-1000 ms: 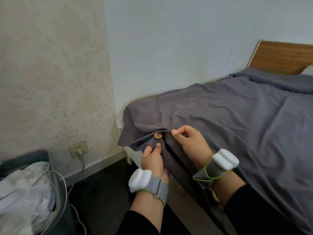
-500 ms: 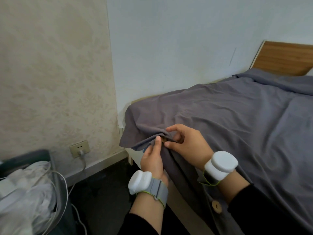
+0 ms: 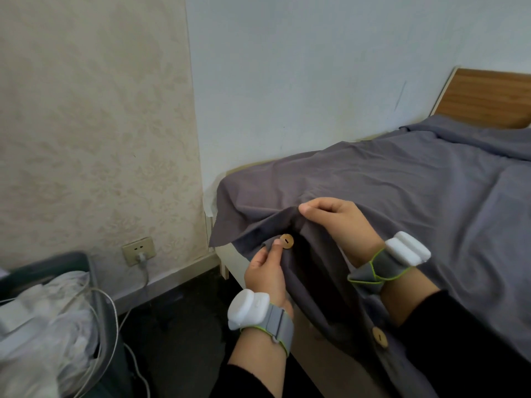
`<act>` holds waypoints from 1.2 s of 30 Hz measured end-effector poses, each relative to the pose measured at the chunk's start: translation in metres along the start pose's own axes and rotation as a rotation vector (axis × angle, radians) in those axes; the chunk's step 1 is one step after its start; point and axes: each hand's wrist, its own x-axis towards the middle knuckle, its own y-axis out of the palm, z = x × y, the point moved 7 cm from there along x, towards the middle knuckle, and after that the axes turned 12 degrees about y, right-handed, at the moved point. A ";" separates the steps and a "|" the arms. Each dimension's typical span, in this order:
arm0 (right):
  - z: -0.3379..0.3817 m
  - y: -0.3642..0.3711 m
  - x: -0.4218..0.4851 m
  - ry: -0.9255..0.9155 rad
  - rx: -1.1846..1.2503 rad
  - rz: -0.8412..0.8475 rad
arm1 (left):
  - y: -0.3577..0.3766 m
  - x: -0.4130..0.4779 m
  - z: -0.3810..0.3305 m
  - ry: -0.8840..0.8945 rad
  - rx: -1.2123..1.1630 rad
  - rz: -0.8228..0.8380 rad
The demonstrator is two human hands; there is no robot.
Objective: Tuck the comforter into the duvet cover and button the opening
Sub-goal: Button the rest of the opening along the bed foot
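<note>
Where the cover hangs nearest: a lower button (image 3: pixel 379 336) sits on the draped edge of the grey duvet cover (image 3: pixel 416 202), at 5 o'clock from the hands, just beside the right sleeve.
Left hand (image 3: pixel 265 272): pinches the under flap, thumb tip touching the 9 o'clock rim of the upper button (image 3: pixel 286 242); its fingers are hidden behind the cloth.
Right hand (image 3: pixel 336 222): at 1 o'clock from the left one, it pinches the top flap's hem between thumb and curled fingers and holds it raised, apart from the upper button.
Opening (image 3: pixel 303 239): a dark gap between the two flaps, running toward 5 o'clock along the bed's side.
Cover corner (image 3: pixel 227 234): hangs past the bed's foot corner at 9 o'clock of the hands, apart from the wall.
Floor (image 3: pixel 178 326): a dark strip lies open between bed edge and basket, at 7 o'clock.
Basket (image 3: pixel 71 258): at 8 o'clock, dark-rimmed, holding white cloth and cables.
Socket (image 3: pixel 138 251): on the wall at 9 o'clock, a plug in it, cord trailing down.
Headboard (image 3: pixel 488 96): wooden, far off at 2 o'clock, with the cover spread up to it.
</note>
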 end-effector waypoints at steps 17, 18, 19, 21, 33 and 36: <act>-0.022 -0.005 0.001 0.098 0.208 0.017 | 0.012 -0.004 -0.010 0.081 -0.075 0.061; -0.021 -0.004 0.000 0.104 0.213 0.031 | 0.013 -0.005 -0.010 0.079 -0.068 0.066; -0.020 -0.003 -0.001 0.108 0.214 0.036 | 0.013 -0.005 -0.009 0.080 -0.058 0.070; -0.019 -0.002 -0.003 0.110 0.200 0.062 | 0.013 -0.006 -0.008 0.082 -0.042 0.075; -0.013 -0.008 -0.008 0.002 0.030 -0.009 | 0.011 -0.007 -0.013 0.124 -0.034 0.010; -0.013 -0.012 -0.008 -0.008 0.030 -0.054 | 0.011 -0.007 -0.014 0.133 0.004 0.014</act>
